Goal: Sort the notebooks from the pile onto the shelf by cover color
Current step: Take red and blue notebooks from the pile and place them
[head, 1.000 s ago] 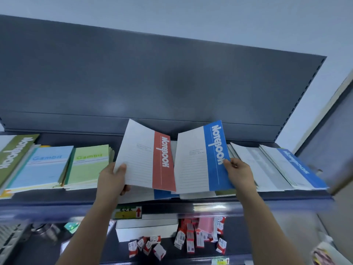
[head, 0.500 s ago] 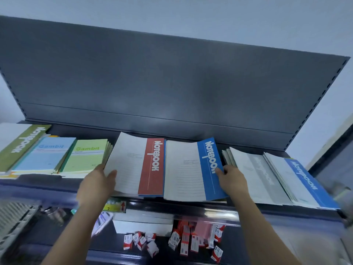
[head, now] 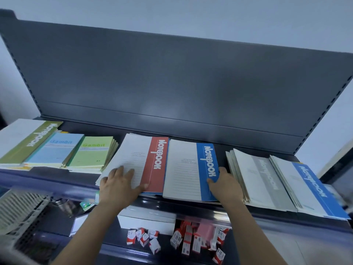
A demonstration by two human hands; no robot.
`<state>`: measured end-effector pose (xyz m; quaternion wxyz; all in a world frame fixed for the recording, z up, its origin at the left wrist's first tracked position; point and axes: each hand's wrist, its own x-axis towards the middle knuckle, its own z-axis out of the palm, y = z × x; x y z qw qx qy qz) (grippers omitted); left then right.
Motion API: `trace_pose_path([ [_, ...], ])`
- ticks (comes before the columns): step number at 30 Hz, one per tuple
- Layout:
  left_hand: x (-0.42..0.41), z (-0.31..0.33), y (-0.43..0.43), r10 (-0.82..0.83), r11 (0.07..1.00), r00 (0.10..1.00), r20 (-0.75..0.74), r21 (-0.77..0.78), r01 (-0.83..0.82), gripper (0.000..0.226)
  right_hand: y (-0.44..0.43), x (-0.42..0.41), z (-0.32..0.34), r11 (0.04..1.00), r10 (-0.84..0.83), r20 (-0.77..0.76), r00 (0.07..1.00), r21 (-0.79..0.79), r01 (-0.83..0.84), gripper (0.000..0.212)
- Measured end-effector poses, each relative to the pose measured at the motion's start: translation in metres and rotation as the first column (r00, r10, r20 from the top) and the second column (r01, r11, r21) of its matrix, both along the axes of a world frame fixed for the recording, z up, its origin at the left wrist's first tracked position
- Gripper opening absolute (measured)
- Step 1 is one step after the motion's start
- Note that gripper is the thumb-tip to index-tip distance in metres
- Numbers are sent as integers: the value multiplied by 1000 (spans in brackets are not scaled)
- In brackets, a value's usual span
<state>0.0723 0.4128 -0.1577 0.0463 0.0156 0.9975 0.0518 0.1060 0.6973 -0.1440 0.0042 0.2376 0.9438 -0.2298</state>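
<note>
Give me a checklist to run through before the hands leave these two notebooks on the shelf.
1. The red notebook lies flat: ok; the left hand presses on it with straight fingers.
2. The blue notebook is released: not ok; the right hand grips its right edge.
3. One colour per pile: not ok; a blue edge shows beneath the red notebook.
4. The grey notebook pile stays apart from the blue notebook: ok.
5. What lies under the blue notebook: cannot tell, mostly hidden.
</note>
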Motion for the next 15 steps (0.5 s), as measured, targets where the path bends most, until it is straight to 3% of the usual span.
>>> trace_pose_path([
  [7, -5, 5, -5, -7, 1000, 1000, 20, -25, 8, 82, -12, -1, 2, 977, 7, -9, 1000, 211, -5, 46],
  [11, -4, 9, -5, -10, 1000, 1000, 13, -17, 10, 73, -22, -4, 7, 940, 113, -73, 991, 330, -83, 48],
  [15, 2, 17, -17, 0, 998, 994, -112, 64, 7, 60, -43, -9, 14, 903, 272, -113, 956, 374, -213, 43],
])
